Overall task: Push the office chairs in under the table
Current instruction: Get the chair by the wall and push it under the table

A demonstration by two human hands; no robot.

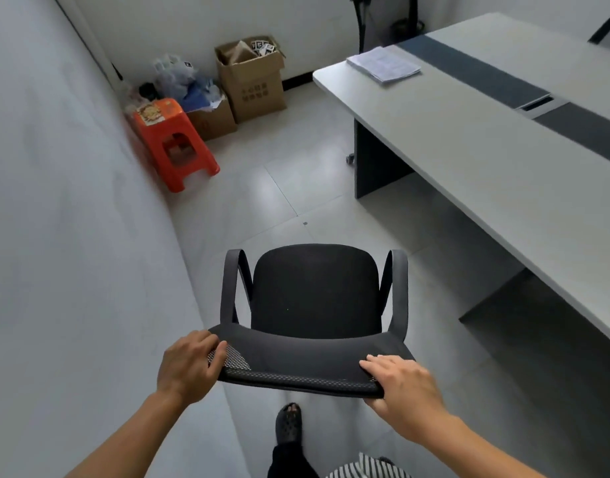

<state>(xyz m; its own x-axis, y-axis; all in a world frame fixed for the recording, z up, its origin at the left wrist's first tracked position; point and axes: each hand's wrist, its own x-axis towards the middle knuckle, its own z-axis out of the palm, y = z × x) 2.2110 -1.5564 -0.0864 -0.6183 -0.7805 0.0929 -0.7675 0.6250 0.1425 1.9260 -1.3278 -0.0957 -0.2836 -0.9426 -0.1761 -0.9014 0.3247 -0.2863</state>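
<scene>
A black mesh office chair (314, 294) with grey armrests stands in front of me on the tiled floor, seat facing away. My left hand (190, 365) grips the left end of its backrest top. My right hand (400, 388) grips the right end. The long grey table (469, 146) with a dark centre strip runs along the right, and the chair stands apart from it, to its left. A second black chair (383, 22) sits at the table's far end, partly hidden by the tabletop.
A white wall runs close along the left. An orange plastic stool (174, 143), cardboard boxes (252, 81) and bags fill the far corner. Papers (383, 65) lie on the table's far end. The table's dark leg panel (376, 160) stands ahead on the right.
</scene>
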